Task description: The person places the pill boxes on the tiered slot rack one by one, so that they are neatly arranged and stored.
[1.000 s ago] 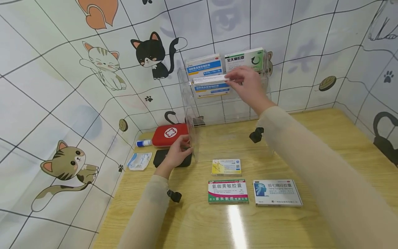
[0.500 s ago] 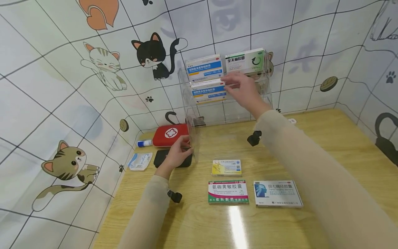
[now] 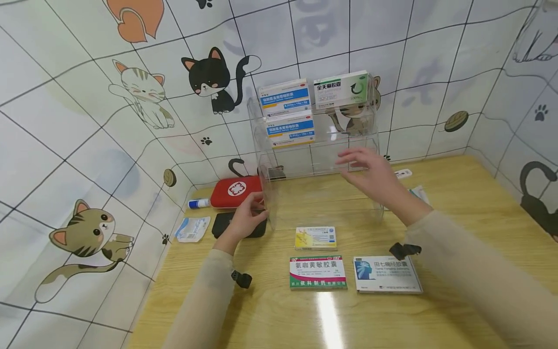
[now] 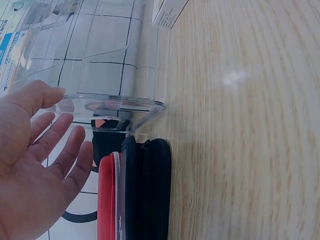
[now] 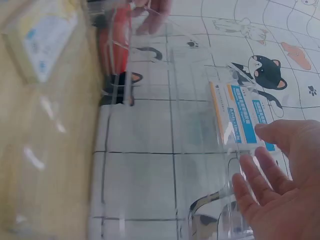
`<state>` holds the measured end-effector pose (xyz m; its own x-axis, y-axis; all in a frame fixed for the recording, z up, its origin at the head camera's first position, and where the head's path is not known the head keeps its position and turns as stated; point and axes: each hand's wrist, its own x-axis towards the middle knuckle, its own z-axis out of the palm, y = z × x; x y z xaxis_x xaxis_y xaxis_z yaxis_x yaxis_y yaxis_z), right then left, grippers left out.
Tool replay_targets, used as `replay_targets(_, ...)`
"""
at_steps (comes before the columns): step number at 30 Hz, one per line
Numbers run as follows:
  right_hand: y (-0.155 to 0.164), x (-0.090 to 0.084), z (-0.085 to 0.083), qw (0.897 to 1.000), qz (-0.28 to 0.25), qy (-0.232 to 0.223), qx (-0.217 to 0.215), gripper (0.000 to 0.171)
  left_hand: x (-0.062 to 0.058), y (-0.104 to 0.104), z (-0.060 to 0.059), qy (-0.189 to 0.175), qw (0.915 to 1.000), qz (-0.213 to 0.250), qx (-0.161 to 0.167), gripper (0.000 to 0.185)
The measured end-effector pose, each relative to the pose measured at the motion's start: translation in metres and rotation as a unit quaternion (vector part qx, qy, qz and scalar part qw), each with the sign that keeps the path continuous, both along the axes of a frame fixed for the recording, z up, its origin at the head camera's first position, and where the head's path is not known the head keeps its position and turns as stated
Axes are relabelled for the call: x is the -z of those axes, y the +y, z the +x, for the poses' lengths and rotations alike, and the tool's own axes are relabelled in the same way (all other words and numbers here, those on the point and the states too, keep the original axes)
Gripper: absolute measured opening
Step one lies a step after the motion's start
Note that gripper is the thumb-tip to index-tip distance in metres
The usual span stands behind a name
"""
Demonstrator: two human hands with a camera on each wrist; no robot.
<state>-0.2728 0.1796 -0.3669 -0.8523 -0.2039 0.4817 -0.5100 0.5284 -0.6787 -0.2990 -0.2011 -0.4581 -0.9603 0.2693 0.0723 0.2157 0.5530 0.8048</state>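
My left hand (image 3: 246, 216) is at the left side of a clear acrylic display stand (image 3: 267, 194), fingers loosely bent. In the left wrist view its thumb tip meets the stand's side panel (image 4: 125, 102), with the fingers spread below. My right hand (image 3: 370, 172) is in front of the stand's right half, fingers extended and holding nothing. A blue-and-white medicine box (image 3: 289, 130) stands on the stand's lower tier at the left. Above and behind it is a matching blue-and-white box (image 3: 285, 98). A green-and-white capsule box (image 3: 341, 90) stands at the upper right.
On the table lie a yellow-and-white box (image 3: 316, 238), a green-and-pink box (image 3: 318, 273) and a white box with a blue head picture (image 3: 387, 275). Left of the stand are a red first-aid case (image 3: 237, 190), a black case (image 3: 222, 223), a blue-capped tube (image 3: 198, 203) and a white packet (image 3: 192, 229).
My right hand has let go of the lower blue-and-white box, which now stands on the lower tier, and has drawn down and right. My left hand has stayed by the stand's side.
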Motion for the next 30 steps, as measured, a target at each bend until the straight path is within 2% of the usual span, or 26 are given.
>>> replay_targets(4, 0.022, 0.023, 0.028, 0.999, 0.019, -0.037, 0.019, 0.024, -0.002, -0.001, 0.001, 0.007, 1.0, -0.005, 0.004, 0.054)
replay_targets(9, 0.047, 0.047, 0.057, 0.998, 0.062, -0.023, 0.021, 0.024, -0.003, 0.0, 0.002, 0.006, 1.0, -0.005, 0.002, 0.052)
replay_targets(13, 0.063, 0.063, 0.077, 0.994, 0.099, -0.03, 0.028, 0.024, -0.003, 0.0, 0.002, 0.001, 1.0, -0.004, -0.001, 0.053)
replay_targets(18, 0.079, 0.088, 0.097, 0.991, 0.116, -0.067, 0.008, 0.026, -0.004, -0.003, 0.001, 0.0, 1.0, -0.008, -0.002, 0.054)
replay_targets(22, 0.087, 0.097, 0.111, 0.986, 0.128, -0.103, -0.014, 0.028, -0.006, -0.003, 0.002, -0.001, 1.0, -0.004, -0.003, 0.054)
replay_targets(25, 0.093, 0.1, 0.121, 0.982, 0.154, -0.109, -0.022, 0.032, -0.006, 0.0, 0.003, 0.0, 1.0, 0.0, 0.002, 0.055)
replay_targets(30, 0.103, 0.102, 0.135, 0.971, 0.191, -0.144, -0.026, 0.041, -0.004, 0.001, 0.003, 0.0, 1.0, -0.005, 0.0, 0.056)
